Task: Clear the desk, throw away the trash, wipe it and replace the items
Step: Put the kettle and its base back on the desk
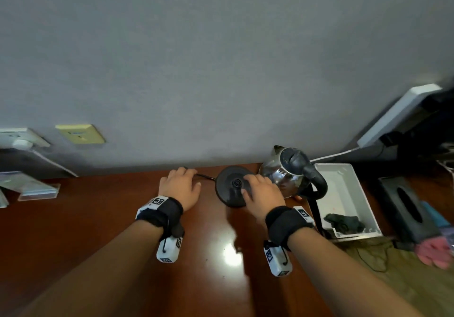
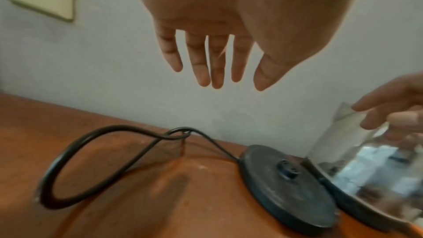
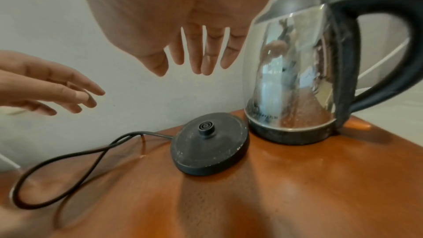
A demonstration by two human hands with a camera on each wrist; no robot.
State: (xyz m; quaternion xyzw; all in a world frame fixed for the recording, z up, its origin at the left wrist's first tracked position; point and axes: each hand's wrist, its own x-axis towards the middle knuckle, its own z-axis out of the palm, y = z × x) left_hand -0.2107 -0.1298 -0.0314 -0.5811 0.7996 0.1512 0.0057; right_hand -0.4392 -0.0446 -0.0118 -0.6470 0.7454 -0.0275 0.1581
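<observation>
Head view: the left hand (image 1: 180, 186) is hovering over the brown wooden tabletop (image 1: 98, 218), and the right hand (image 1: 262, 194) over the round black kettle base (image 1: 228, 184). Left wrist view: spread fingers (image 2: 201, 64) are hanging above a looped black cord (image 2: 68, 158), holding nothing. Right wrist view: fingers (image 3: 196, 55) are spread too, and the shiny silver kettle (image 3: 293, 79) is standing just beside the base.

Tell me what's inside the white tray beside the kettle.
A dark crumpled item lies at the near end of the white tray; the rest looks bare. Anything under it is hidden.
</observation>
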